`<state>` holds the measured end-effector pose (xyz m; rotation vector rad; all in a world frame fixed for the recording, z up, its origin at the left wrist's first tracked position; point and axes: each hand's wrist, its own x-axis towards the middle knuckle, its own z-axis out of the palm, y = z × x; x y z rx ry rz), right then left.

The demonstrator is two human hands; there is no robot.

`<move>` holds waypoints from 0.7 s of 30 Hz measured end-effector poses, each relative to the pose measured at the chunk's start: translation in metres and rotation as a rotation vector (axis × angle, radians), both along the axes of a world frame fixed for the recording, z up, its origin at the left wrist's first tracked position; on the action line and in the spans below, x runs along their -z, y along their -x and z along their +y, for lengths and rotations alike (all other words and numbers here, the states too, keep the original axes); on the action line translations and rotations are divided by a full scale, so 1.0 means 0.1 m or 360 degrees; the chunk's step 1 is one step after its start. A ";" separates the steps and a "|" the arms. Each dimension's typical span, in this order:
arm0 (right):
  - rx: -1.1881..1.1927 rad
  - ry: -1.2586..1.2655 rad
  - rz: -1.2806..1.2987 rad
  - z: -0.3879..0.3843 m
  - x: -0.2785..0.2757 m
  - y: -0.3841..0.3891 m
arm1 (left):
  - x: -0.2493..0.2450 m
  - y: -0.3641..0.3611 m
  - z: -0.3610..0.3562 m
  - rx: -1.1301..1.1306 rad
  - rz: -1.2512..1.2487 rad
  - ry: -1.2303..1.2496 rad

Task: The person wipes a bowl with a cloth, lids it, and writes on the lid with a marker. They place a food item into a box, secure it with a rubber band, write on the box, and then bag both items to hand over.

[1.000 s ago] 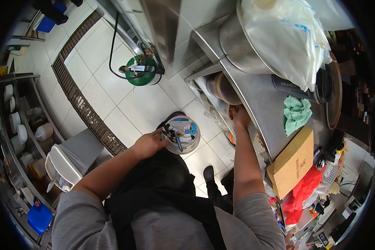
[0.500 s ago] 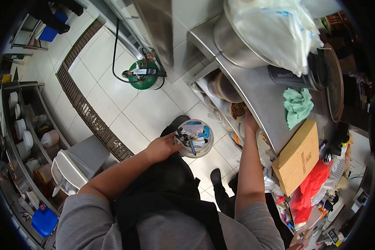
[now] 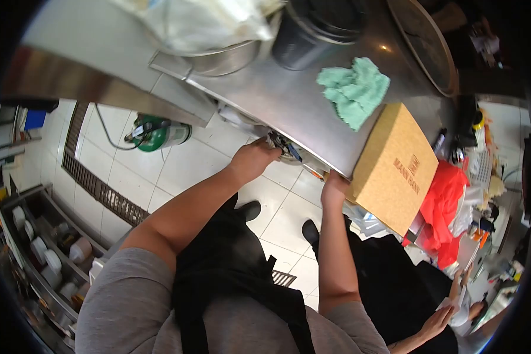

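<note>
My left hand [image 3: 255, 159] is closed on the rim of a round, clear plastic tub [image 3: 290, 156] that holds pens and small tools. The steel counter's edge covers much of the tub, which is at the shelf below. My right hand [image 3: 335, 187] reaches under the same counter edge, close to a corner of the brown cardboard box. Its fingers are hidden there, so I cannot see what they touch.
On the steel counter [image 3: 265, 97] lie a green cloth [image 3: 357, 91], a dark lidded container [image 3: 312, 35] and a cardboard box [image 3: 398, 168]. A green gas cylinder [image 3: 159, 134] stands on the tiled floor. Another person's hand [image 3: 439, 321] shows at lower right.
My view has turned toward the counter. My left hand has brought the tub from in front of me to the shelf under the counter. My right hand has shifted nearer the box.
</note>
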<state>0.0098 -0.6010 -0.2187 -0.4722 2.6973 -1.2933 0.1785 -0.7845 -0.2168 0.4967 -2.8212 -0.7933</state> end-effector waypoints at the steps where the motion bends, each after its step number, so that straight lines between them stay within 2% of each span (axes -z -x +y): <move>1: -0.0007 0.0309 -0.0019 0.08 -0.09 -0.10 | 0.01 0.14 -0.01 -0.0060 -0.0159 0.0072; 3: 0.0050 0.0696 -0.0535 0.21 -0.30 -0.33 | 0.09 0.35 -0.01 -0.0015 -0.0226 0.0076; 5: 0.0101 0.0976 -0.0919 0.41 -0.31 -0.54 | 0.24 0.47 0.00 -0.0189 -0.0138 0.0063; 6: 0.0215 0.0975 -0.1105 0.51 -0.33 -0.65 | 0.40 0.45 0.00 -0.0136 -0.0256 0.0108; 8: 0.0318 0.0937 -0.1364 0.70 -0.40 -0.84 | 0.47 0.32 0.00 -0.0158 -0.0217 0.0086; 10: 0.0287 0.0855 -0.1477 0.85 -0.49 -0.99 | -0.04 0.26 -0.01 -0.0068 -0.0755 -0.0120; 12: 0.0195 0.0823 -0.1540 0.93 -0.64 -1.09 | -0.43 0.04 0.22 -0.0066 -0.0478 -0.0297; 13: 0.0131 0.0798 -0.1565 0.92 -0.76 -1.14 | -0.73 -0.04 0.36 -0.0048 -0.0549 -0.0685; 14: 0.0077 0.0772 -0.1606 0.88 -0.90 -1.18 | -0.79 -0.16 0.57 0.0052 -0.0580 -0.1060; 15: 0.0021 0.0741 -0.1650 0.81 -1.06 -1.21 | -0.88 -0.23 0.72 0.0369 -0.0228 -0.1164; 16: 0.0031 0.0841 -0.1628 0.69 -1.23 -1.23 | -1.17 -0.19 0.78 0.0500 -0.0328 -0.1453; 17: 0.0040 0.0941 -0.1604 0.59 -1.41 -1.22 | -1.46 -0.13 0.77 0.0371 -0.0457 -0.1576; 19: 0.0006 0.1063 -0.1585 0.48 -1.75 -1.03 | -1.55 -0.01 0.74 0.0154 -0.0333 -0.2174; 21: -0.0057 0.1732 -0.1927 0.41 -2.12 -0.77 | -1.89 0.16 0.59 -0.0069 -0.0093 -0.2963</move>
